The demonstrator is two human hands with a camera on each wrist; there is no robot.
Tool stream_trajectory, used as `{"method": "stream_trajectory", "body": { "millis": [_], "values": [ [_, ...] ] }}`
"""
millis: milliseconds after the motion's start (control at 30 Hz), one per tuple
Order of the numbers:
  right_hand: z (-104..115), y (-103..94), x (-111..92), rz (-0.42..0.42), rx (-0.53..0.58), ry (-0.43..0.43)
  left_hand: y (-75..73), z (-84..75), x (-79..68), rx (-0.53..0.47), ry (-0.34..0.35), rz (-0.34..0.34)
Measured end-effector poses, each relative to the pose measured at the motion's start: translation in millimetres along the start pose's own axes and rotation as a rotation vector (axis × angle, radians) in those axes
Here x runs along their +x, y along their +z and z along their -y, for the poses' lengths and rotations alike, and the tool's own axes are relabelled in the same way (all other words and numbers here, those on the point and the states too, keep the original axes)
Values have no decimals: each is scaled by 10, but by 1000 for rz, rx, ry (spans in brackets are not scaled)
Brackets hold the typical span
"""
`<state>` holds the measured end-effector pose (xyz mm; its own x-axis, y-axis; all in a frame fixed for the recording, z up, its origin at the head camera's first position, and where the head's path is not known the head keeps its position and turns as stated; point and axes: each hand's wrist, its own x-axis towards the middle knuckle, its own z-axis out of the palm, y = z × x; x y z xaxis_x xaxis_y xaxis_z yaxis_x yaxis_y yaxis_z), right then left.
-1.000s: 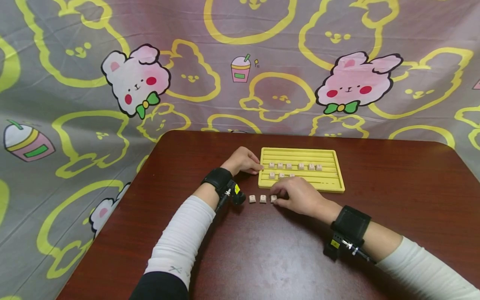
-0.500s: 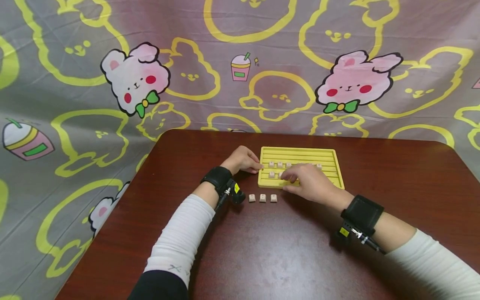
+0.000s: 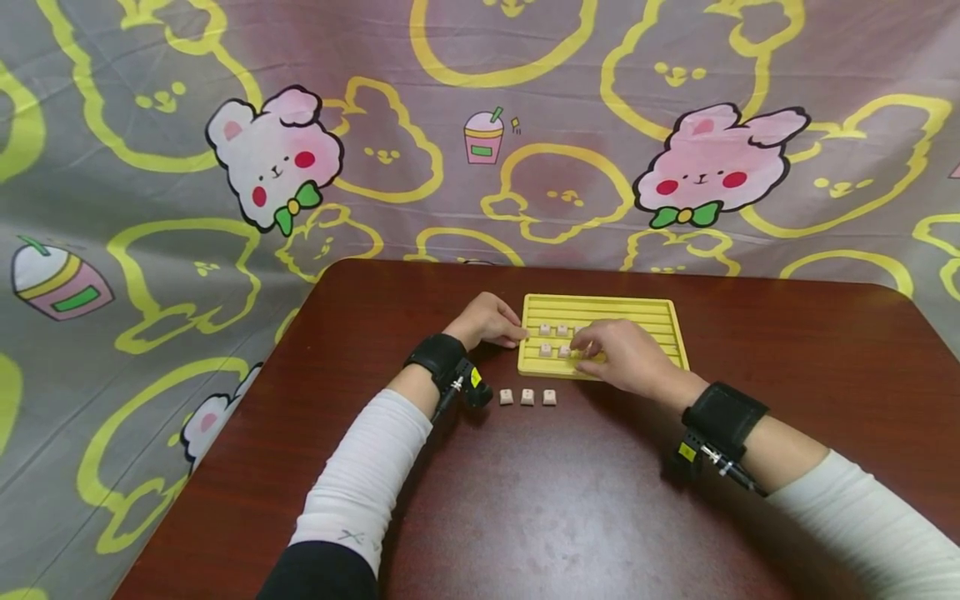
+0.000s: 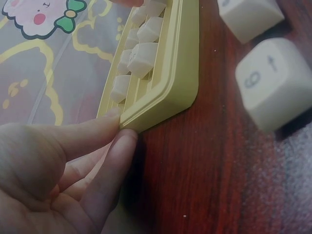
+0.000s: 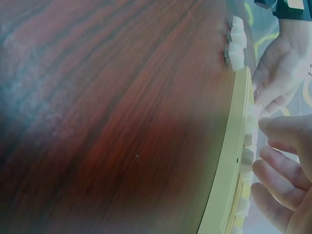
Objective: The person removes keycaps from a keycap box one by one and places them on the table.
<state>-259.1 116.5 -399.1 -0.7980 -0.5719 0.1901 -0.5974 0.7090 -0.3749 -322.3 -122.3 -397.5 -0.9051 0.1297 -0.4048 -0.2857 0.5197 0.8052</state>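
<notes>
My left hand (image 3: 491,321) pinches the left edge of a yellow ridged tray (image 3: 600,304); in the left wrist view, thumb and finger meet at the tray corner (image 4: 131,119). White keycaps (image 3: 545,350) stand in two rows in the tray, part of them hidden behind my right hand (image 3: 626,354). That hand is over the tray's lower row, its thumb and fingers apart, fingertips right at the keycaps. In the right wrist view its fingers (image 5: 273,170) are loosely bent beside a keycap (image 5: 246,160) in the tray.
Three loose keycaps (image 3: 527,397) lie in a line on the dark red-brown table (image 3: 480,492), just in front of the tray. One loose keycap (image 4: 273,83) bears a figure and an arrow. A patterned cloth (image 3: 420,167) hangs behind the table.
My right hand has moved from the rightmost loose keycap up and right, over the tray's lower row. The three loose keycaps stay on the table. My left hand keeps its hold on the tray.
</notes>
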Motion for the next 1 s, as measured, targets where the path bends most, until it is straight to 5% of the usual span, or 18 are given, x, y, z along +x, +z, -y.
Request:
{"method": "stream_trajectory", "body": {
  "millis": [1000],
  "values": [
    [-122, 61, 49, 18, -49, 46, 15, 17, -13, -13, 19, -11]
  ]
}}
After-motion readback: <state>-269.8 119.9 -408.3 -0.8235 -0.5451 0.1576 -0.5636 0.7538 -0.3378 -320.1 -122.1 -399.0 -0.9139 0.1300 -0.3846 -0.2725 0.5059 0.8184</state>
